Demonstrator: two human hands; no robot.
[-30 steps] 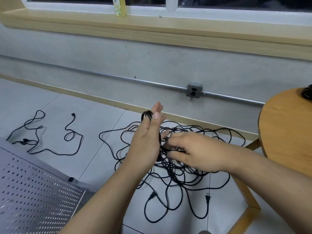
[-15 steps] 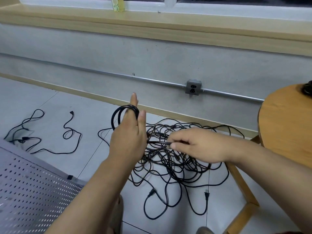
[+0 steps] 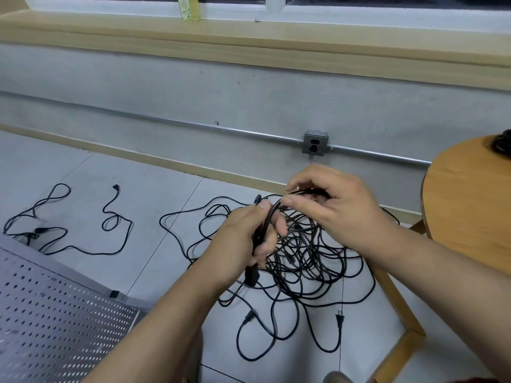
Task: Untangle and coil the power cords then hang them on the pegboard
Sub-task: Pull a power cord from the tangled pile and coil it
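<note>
The left hand is closed round a small coil of black cord. Its fingers curl over several turns, and a plug end hangs just under its heel. The right hand, just right of it and slightly higher, pinches 1 strand between thumb and forefinger. That strand arcs left and down into the left hand's grip, so I judge the next turn will be laid across from right to left. The coil's long axis runs roughly upright.

Below and beyond both hands the tangle lies on the tiled floor; of the 2 hands, the right is nearer its bulk. A loose cord lies well left of the left hand, and the pegboard sits below-left of that arm. A wooden desk stands right of the right hand. Beyond both hands is a grey wall with an outlet.
</note>
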